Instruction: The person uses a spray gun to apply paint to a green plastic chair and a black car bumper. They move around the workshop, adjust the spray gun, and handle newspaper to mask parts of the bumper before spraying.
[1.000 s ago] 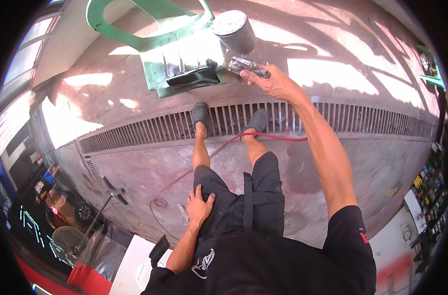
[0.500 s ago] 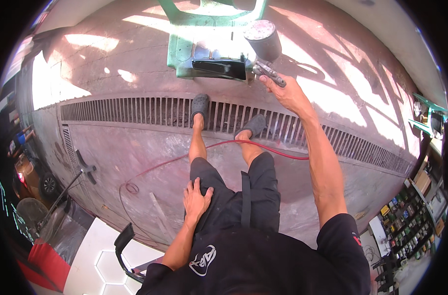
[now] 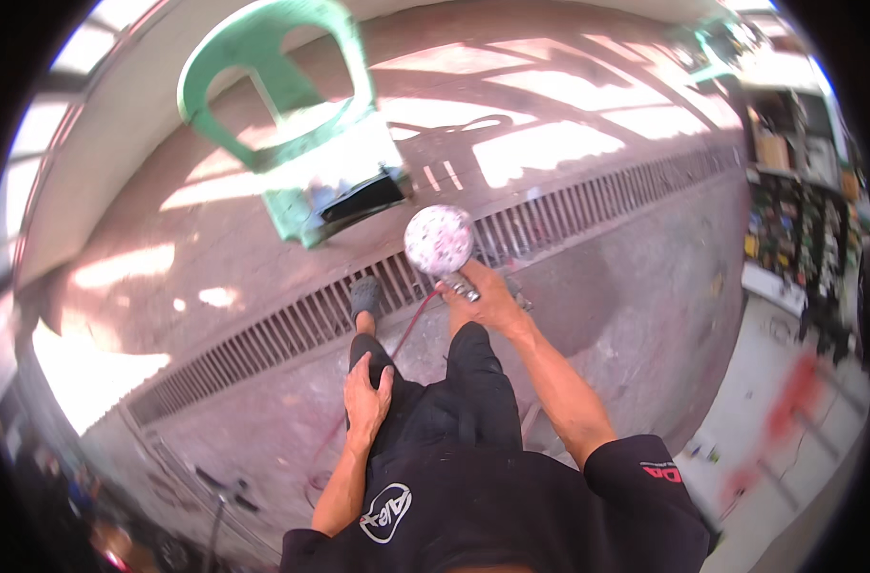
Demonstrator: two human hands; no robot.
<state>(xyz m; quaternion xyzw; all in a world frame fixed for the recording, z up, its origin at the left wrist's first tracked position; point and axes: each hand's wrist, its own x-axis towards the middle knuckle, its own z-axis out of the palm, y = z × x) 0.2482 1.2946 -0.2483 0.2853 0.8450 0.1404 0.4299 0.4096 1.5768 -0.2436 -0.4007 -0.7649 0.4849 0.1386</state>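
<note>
Metal spray gun (image 3: 466,289), right grip (image 3: 489,298) wrapped round it, speckled cup (image 3: 439,240), contents hidden, left grip (image 3: 366,405) spread on shorts (image 3: 418,416).

A long slotted metal grate (image 3: 593,203) runs slantwise across the stained reddish-grey floor (image 3: 636,286); bright sun patches (image 3: 550,158) and barred shadows lie beyond it; at the right, a dark rack (image 3: 784,224) carries many small items, with a brown box (image 3: 771,153) near its top; below it, a pale surface bears a red smear (image 3: 793,396); at lower left, a dark stand (image 3: 227,495) is blurred; bright windows (image 3: 82,48) line the upper left.
</note>
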